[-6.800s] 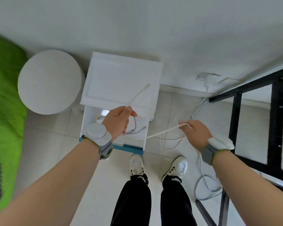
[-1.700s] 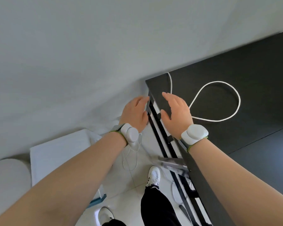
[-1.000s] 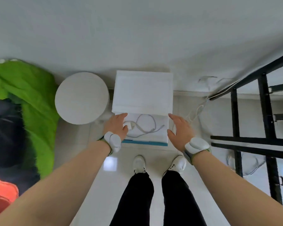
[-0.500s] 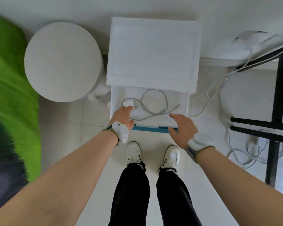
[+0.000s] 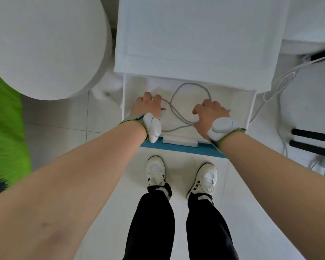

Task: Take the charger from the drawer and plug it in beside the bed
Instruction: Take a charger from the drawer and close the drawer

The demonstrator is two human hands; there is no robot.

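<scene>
The white drawer (image 5: 246, 109) with a blue front edge stands pulled out of the white bedside cabinet (image 5: 195, 34). A grey charger cable (image 5: 189, 85) lies looped inside it. My left hand (image 5: 148, 106) is curled over the charger plug at the drawer's left side; only a metal prong shows beside the fingers. My right hand (image 5: 210, 113) is at the drawer's right, fingers curled down onto the cable, whose tip pokes out beyond it.
A round white stool (image 5: 41, 44) stands left of the cabinet, with a green blanket (image 5: 4, 113) further left. To the right are a black metal frame (image 5: 311, 136) and loose white cables (image 5: 278, 81) on the tiled floor. My shoes (image 5: 155, 171) stand just before the drawer.
Both hands have moved from the drawer's front edge down into it. The left now covers the charger plug and the right has closed on the cable. The view has dropped closer.
</scene>
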